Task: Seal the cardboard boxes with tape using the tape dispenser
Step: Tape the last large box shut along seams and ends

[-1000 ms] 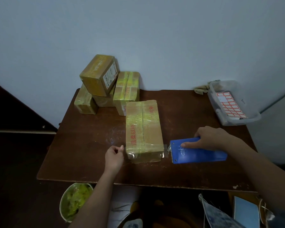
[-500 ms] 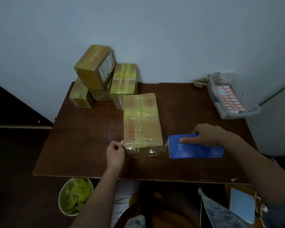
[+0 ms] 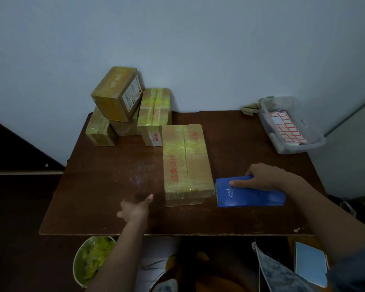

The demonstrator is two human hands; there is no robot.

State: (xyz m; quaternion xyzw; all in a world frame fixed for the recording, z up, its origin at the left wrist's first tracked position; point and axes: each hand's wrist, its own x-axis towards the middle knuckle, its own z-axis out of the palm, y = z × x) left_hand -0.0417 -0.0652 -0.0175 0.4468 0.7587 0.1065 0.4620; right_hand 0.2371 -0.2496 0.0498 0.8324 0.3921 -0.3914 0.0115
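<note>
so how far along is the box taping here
Looks done: four taped boxes stacked at the back. In hand: the front box has shiny tape along its top and around its near end; the right hand holds the blue tape dispenser at its corner, the left hand open beside it. Left: apparently only cutting the tape.

I see a dark brown wooden table (image 3: 114,186) standing against a pale blue-grey wall (image 3: 198,49). At its far right corner sits a clear plastic tub (image 3: 316,142) holding a sheet of red-bordered white labels (image 3: 288,128). A crumpled beige cloth (image 3: 251,108) lies just beside the tub, touching the wall. Below the table's near edge, on the left, I make out a round bin lined with a yellow-green bag (image 3: 91,260). On the lower right lies a light blue rectangular pad (image 3: 310,263), with a pale patterned bag (image 3: 276,272) next to it.
</note>
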